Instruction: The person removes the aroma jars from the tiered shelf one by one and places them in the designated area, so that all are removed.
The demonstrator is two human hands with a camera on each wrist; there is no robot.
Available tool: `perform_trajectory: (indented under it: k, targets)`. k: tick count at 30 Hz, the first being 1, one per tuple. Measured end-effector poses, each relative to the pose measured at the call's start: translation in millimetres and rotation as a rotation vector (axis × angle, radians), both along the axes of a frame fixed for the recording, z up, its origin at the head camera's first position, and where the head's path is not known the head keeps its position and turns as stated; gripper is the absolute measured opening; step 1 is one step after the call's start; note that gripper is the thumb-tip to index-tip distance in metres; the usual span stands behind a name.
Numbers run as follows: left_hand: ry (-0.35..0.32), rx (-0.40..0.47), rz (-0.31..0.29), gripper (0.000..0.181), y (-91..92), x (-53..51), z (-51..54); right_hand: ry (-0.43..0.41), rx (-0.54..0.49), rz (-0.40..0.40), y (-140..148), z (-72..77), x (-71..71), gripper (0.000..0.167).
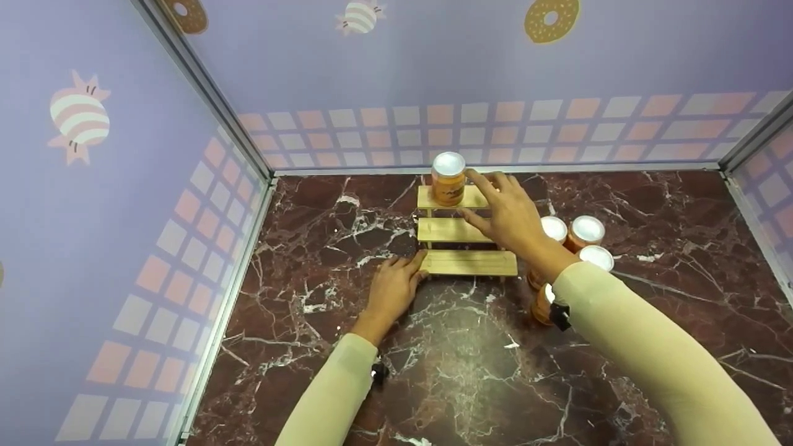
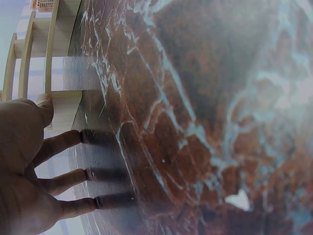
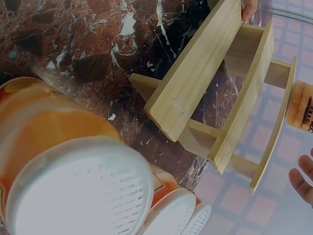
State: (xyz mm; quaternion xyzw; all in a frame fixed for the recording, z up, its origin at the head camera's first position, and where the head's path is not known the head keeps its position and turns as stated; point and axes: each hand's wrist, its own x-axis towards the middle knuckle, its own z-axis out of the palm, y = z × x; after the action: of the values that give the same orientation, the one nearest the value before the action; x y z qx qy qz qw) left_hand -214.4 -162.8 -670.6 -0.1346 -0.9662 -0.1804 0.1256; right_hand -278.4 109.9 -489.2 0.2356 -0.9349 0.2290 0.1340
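A light wooden three-step display stand (image 1: 468,263) stands on the marbled surface. On its top step, towards the left end, an orange-labelled jar (image 1: 448,189) with a white lid stands upright. Just right of this jar is my right hand (image 1: 511,214), thumb and fingers spread. The right wrist view shows a gap between those fingertips (image 3: 299,182) and the jar. At the left end of the bottom step my left hand (image 1: 394,285) pinches the board between thumb and index finger. Its other fingers (image 2: 63,177) extend down to the tabletop in the left wrist view.
Several similar jars (image 1: 587,230) with white lids stand right of the stand, partly hidden by my right forearm. One (image 3: 80,186) looms close in the right wrist view. Purple patterned walls (image 1: 396,74) close off the dark marbled tabletop (image 1: 322,248) behind and at both sides.
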Motion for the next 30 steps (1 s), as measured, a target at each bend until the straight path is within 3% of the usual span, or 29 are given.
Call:
perform_trajectory:
  k: [5, 11, 30]
  targets:
    - [-0.019, 0.060, -0.006, 0.052, -0.5, -0.6, -1.0, 0.046, -0.009, 0.019, -4, 0.3, -2.0, 0.074]
    - [0.001, 0.001, 0.000, 0.052, 0.5, 0.1, 1.9, 0.053, -0.037, 0.025, -10, 0.8, -5.1, 0.075]
    - [-0.025, -0.026, 0.018, 0.053, 1.4, 0.6, 0.3, 0.007, -0.053, 0.025, -21, 0.7, -13.4, 0.068]
